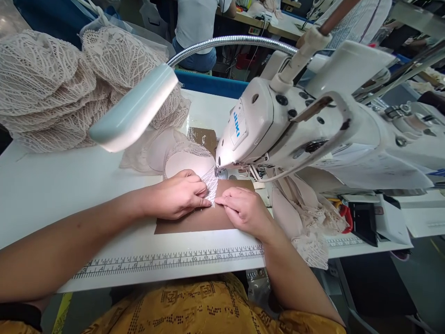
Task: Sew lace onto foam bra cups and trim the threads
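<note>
Lace (210, 180) in pinched grip of left hand (184, 195) and right hand (245, 208), sewing machine (250, 120) close ahead, lamp (135, 109) leftward.

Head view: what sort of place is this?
Probably a garment sewing workshop, judging by the JUKI sewing machine, the piled lace pieces and another person seated in the background.

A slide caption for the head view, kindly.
Left hand on lace, right hand at its edge, beside a sewing machine.
</note>
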The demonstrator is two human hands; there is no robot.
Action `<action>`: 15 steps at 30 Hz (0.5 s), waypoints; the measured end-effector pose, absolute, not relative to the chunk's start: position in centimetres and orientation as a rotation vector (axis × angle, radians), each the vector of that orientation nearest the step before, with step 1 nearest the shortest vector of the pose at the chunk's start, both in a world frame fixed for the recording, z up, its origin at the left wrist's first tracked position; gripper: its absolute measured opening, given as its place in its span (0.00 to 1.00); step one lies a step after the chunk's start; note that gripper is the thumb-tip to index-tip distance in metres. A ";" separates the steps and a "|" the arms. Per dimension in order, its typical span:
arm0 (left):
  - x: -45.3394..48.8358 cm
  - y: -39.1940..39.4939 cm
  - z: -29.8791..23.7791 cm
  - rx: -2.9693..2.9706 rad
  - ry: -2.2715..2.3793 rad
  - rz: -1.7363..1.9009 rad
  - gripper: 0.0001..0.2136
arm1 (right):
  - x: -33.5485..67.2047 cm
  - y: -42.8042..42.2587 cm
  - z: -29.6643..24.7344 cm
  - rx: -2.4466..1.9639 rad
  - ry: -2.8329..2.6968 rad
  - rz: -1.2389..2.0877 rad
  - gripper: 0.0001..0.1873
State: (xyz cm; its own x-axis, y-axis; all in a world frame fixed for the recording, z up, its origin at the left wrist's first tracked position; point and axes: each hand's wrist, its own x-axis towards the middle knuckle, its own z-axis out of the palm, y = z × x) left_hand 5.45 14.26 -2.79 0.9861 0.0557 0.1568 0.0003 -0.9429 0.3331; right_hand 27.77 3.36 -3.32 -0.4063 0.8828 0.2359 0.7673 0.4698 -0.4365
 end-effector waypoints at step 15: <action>5.9 14.5 -2.9 2.775 0.166 0.316 0.15 | 26.8 3.0 -3.2 -1.446 -2.409 0.226 0.16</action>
